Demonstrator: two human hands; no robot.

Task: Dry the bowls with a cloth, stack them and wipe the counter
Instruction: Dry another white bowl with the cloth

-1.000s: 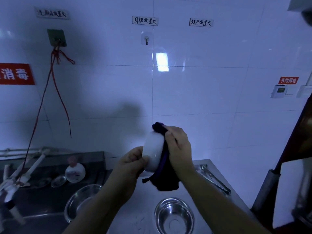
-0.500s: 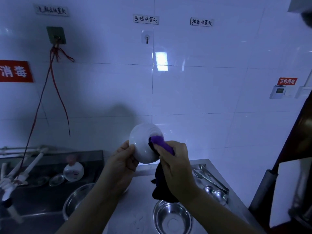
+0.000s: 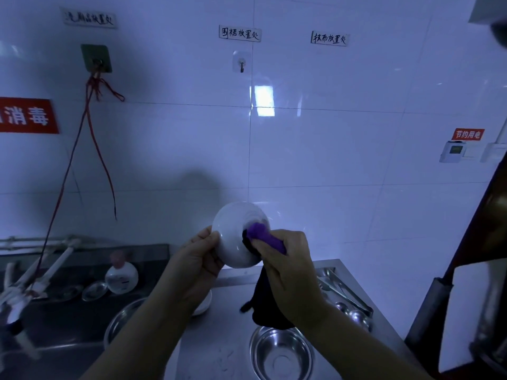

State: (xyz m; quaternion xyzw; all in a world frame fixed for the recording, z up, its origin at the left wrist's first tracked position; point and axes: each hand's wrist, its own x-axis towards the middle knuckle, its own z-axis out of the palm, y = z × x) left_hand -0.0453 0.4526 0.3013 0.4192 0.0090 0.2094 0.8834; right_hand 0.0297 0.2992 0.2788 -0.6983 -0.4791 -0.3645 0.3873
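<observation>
I hold a white bowl (image 3: 234,237) up in front of the tiled wall, its underside facing me. My left hand (image 3: 196,266) grips its left rim. My right hand (image 3: 285,266) grips a purple cloth (image 3: 264,237) and presses it against the bowl's base; the dark rest of the cloth hangs down below my hand. A steel bowl (image 3: 281,352) stands on the steel counter (image 3: 219,338) beneath. Another steel bowl (image 3: 122,322) sits at the counter's left edge, partly behind my left forearm. A white dish (image 3: 204,304) peeks out behind that arm.
A sink (image 3: 55,325) lies at the left with a round soap bottle (image 3: 120,278), small steel dishes (image 3: 94,289) and white pipes. Tongs and ladles (image 3: 348,297) rest at the counter's right. A dark door frame and white board (image 3: 466,311) stand at the far right.
The bowl has turned from edge-on to underside facing me. My right hand has moved the cloth from the bowl's side onto its base. The view has shifted slightly.
</observation>
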